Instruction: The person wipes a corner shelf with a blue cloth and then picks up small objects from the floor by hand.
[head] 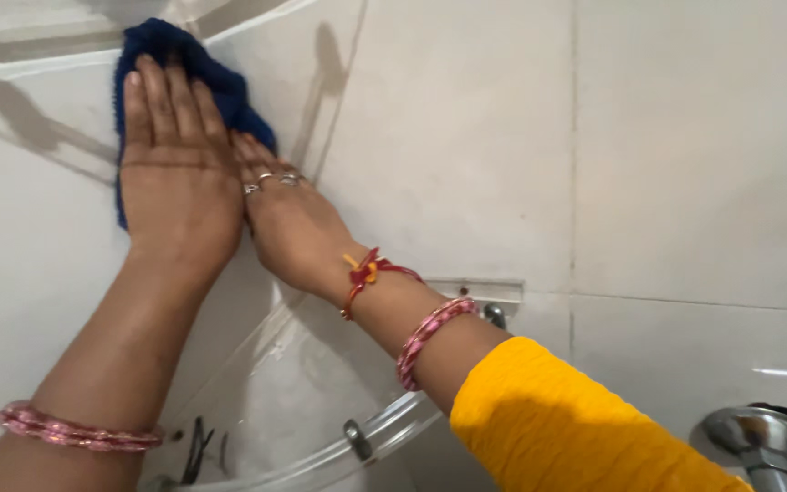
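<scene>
We press the blue cloth (220, 87) flat against the white tiled wall (466, 137) near the corner, left hand (178, 173) spread wide over it, fingers straight. Our right hand (286, 223) leans beside, fingertips tucked against the cloth's edge, above the glass shelf (357, 446).

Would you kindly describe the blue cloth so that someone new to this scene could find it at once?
Look to the corner where the pale tiled walls meet, above the clear corner shelf. There the left hand presses flat on a dark blue cloth, with the right hand beside it. It is the only dark, fuzzy thing against the glossy tiles.
</scene>
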